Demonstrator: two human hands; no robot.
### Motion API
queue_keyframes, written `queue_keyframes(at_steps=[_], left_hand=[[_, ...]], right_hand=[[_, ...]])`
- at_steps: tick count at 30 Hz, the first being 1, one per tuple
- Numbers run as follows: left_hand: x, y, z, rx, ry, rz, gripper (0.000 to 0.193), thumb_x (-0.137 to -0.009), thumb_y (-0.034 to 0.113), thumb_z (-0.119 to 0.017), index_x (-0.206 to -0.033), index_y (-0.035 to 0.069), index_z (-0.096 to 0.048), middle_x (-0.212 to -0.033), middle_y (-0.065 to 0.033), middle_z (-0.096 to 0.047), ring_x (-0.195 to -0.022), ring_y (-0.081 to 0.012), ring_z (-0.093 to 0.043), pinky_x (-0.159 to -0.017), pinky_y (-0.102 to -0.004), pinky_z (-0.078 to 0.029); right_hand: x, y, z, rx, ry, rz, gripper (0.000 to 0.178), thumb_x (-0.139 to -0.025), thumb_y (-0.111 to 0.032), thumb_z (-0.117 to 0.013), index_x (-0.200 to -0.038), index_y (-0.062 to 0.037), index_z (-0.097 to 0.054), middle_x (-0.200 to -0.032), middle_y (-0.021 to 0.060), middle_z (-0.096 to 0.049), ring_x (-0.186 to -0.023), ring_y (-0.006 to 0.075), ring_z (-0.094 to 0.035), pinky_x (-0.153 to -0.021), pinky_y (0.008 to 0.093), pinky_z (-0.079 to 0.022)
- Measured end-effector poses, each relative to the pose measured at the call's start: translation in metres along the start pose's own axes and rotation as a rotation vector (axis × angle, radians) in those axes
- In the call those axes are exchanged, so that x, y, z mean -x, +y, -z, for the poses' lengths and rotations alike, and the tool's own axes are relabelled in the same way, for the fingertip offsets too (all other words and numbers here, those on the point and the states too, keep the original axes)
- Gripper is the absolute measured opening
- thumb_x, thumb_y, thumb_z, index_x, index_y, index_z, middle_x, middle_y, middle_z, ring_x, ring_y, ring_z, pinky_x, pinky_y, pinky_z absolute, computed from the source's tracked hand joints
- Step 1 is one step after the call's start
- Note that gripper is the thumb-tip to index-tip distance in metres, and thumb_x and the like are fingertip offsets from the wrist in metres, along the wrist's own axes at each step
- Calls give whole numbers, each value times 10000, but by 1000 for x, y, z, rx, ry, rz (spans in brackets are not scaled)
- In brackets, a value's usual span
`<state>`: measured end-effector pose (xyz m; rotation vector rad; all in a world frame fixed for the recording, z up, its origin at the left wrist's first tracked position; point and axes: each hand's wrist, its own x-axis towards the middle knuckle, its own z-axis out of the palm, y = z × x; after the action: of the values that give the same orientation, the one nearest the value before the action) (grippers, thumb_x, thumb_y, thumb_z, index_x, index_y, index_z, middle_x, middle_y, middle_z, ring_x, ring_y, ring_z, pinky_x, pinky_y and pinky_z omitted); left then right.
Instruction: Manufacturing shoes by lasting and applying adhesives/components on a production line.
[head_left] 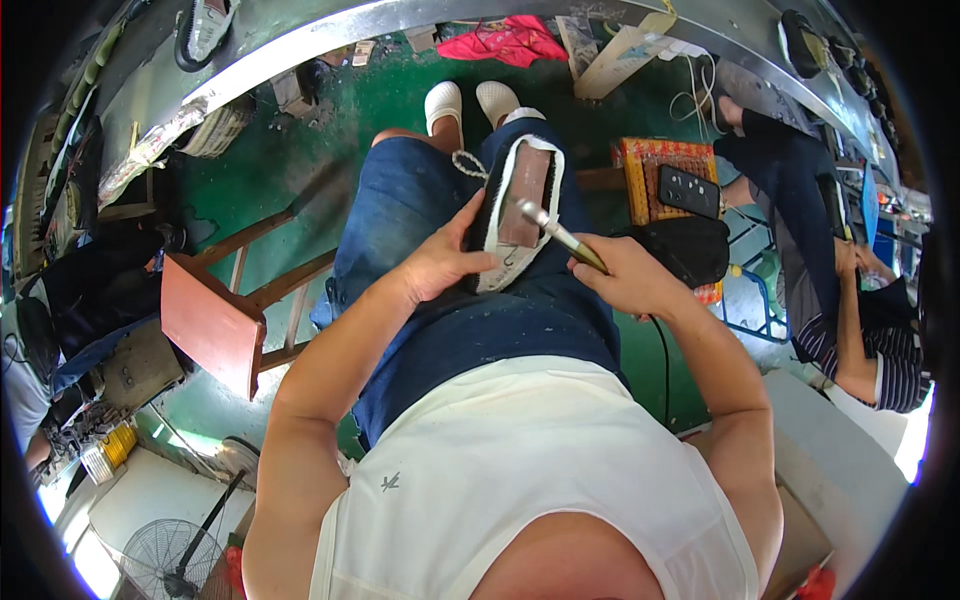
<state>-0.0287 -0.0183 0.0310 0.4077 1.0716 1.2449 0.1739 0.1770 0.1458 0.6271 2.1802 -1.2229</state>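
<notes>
A shoe upper [495,262] lies sole side up across my lap, dark outside with a white edge folded in around a brownish insole board [526,190]. My left hand [443,250] grips its left side, thumb on the pale end nearest me and fingers along the dark wall. In my right hand [625,272] is a hammer [560,232], its handle running up and left. The metal head sits over the insole board; whether it touches cannot be made out. A twisted cord [468,165] sticks out at the shoe's far left.
A wooden stool [213,325] stands on my left. To my right, a black phone [689,191] rests on an orange woven seat [640,165] beside a black pouch [690,250]. A metal bench edge [400,22] curves across the front. Other people sit at both sides; a fan [175,560] is lower left.
</notes>
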Motion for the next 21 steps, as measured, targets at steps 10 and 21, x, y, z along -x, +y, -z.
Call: queue_keyframes(at_steps=[10,21], left_hand=[[2,-20,-3,-373,90,-1,1051,-855,24,-725,-1603,17,13,-1598,-201,-282,-1463,-232,-303,-1203,-321,-215],[2,-12,-5,-404,58,0,1082,-843,29,-720,-1600,21,53,-1600,-221,-271,-1462,-237,-309,-1197,-310,-222]], right_hand=[[-2,7,-2,586,237,360,585,-840,1,-625,-1382,119,-439,-1263,238,-547,-1206,376,-543,-956,436,-516],[-1,1,1,634,183,282,595,-852,8,-633,-1407,92,-437,-1341,269,-511,-1259,402,-526,-1028,425,-480]])
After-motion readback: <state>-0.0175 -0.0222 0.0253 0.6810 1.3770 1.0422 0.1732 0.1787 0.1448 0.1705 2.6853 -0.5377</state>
